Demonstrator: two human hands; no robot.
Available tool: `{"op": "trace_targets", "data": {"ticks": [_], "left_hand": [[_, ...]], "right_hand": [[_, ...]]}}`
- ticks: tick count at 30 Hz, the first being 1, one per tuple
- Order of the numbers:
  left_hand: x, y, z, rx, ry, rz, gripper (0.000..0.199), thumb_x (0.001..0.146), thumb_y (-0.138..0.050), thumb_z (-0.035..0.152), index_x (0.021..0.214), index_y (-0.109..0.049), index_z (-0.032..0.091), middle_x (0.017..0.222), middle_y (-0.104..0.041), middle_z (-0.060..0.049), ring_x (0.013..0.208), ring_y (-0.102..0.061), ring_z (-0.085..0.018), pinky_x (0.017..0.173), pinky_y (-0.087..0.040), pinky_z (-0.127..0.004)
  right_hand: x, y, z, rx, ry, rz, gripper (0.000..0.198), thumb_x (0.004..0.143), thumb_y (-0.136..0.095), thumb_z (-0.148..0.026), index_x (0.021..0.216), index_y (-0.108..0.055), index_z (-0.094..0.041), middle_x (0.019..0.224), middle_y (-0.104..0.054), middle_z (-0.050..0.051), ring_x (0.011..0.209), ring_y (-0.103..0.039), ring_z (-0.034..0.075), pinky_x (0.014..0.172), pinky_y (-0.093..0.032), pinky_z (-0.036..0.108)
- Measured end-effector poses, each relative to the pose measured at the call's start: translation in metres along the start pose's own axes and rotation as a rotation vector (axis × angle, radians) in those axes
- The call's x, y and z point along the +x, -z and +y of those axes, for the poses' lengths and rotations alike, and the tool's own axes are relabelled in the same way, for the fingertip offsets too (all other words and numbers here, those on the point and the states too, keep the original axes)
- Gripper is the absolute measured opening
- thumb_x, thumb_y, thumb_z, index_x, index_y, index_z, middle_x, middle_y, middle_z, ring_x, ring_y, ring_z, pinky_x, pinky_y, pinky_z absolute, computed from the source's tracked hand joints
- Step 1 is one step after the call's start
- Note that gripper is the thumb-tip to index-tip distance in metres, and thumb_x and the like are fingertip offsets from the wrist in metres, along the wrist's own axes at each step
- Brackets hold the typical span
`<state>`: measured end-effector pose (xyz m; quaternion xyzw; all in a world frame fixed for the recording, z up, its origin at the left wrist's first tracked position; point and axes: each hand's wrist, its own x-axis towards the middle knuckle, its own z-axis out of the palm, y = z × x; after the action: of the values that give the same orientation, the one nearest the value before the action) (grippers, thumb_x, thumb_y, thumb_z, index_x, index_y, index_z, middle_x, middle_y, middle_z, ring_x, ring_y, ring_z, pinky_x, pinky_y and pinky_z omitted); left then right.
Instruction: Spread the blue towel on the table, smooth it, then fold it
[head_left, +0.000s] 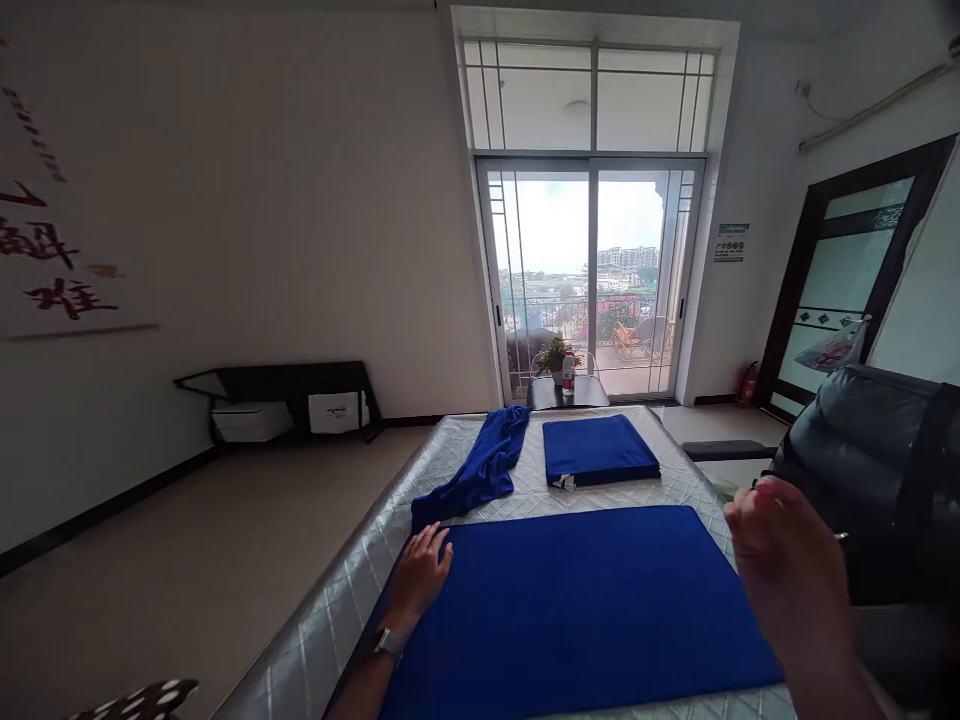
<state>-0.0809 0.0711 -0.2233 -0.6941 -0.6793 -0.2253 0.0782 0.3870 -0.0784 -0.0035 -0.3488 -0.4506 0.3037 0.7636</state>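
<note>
A blue cloth (577,610) lies spread flat on the quilted mattress (315,625). My left hand (424,568) rests on its far left corner, fingers stretched out and palm down, with a watch at the wrist. My right hand (784,540) is raised off the right side of the cloth. Its fingers are curled closed and somewhat blurred, and no fabric shows in them. Beyond my left hand lies a crumpled blue cloth (484,465). A neatly folded blue cloth (600,448) with a white tag sits farther back to its right.
A small table (570,392) with a potted plant (553,356) and a bottle (568,374) stands past the mattress's far end. A black leather chair (862,460) is close by on the right. Along the left wall is a low black rack (292,385) holding white boxes.
</note>
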Motion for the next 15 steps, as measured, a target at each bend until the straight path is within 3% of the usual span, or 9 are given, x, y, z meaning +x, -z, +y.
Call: {"op": "trace_targets", "data": {"ticks": [2,4,8,11,15], "left_hand": [[0.004,0.000,0.033,-0.043,-0.077,-0.042,0.045,0.096,-0.035,0.037,0.126,-0.063,0.018,0.139,-0.062,-0.010,0.131,-0.054,-0.025,0.112,-0.040,-0.042],[0.010,-0.004,0.069,-0.085,-0.148,-0.084,0.043,0.097,-0.036,0.038,0.125,-0.063,0.021,0.136,-0.065,-0.008,0.127,-0.057,-0.023,0.109,-0.044,-0.037],[0.023,-0.024,0.137,-0.138,-0.257,-0.144,0.040,0.099,-0.037,0.037,0.129,-0.061,0.024,0.137,-0.064,-0.006,0.129,-0.056,-0.020,0.108,-0.044,-0.032],[0.031,-0.045,0.169,-0.138,-0.305,-0.178,0.042,0.098,-0.039,0.031,0.135,-0.056,0.023,0.142,-0.060,-0.008,0.134,-0.052,-0.021,0.113,-0.040,-0.037],[0.034,-0.071,0.179,-0.118,-0.340,-0.218,0.049,0.095,-0.038,0.020,0.142,-0.049,0.012,0.149,-0.052,-0.015,0.142,-0.041,-0.024,0.119,-0.032,-0.043]], "right_hand": [[0.001,-0.026,0.049,-0.134,-0.105,-0.097,0.027,0.086,-0.067,-0.047,0.101,-0.067,-0.025,0.067,-0.059,-0.004,0.061,-0.055,0.013,0.059,-0.045,0.026],[-0.001,-0.050,0.106,-0.361,-0.140,-0.335,0.032,0.094,-0.052,-0.046,0.108,-0.067,-0.022,0.072,-0.065,0.000,0.069,-0.062,0.016,0.066,-0.049,0.028],[-0.010,-0.084,0.203,-0.889,-0.015,-0.632,0.037,0.094,-0.038,-0.027,0.115,-0.068,-0.023,0.110,-0.073,0.005,0.103,-0.066,0.019,0.091,-0.050,0.030],[-0.017,-0.100,0.247,-1.005,0.019,-0.705,0.043,0.091,-0.039,-0.022,0.126,-0.065,-0.022,0.131,-0.066,0.007,0.126,-0.055,0.020,0.110,-0.037,0.034],[-0.023,-0.107,0.287,-1.109,0.012,-0.781,0.052,0.096,-0.032,-0.025,0.144,-0.049,-0.015,0.150,-0.049,0.010,0.143,-0.036,0.021,0.120,-0.022,0.040]]}}
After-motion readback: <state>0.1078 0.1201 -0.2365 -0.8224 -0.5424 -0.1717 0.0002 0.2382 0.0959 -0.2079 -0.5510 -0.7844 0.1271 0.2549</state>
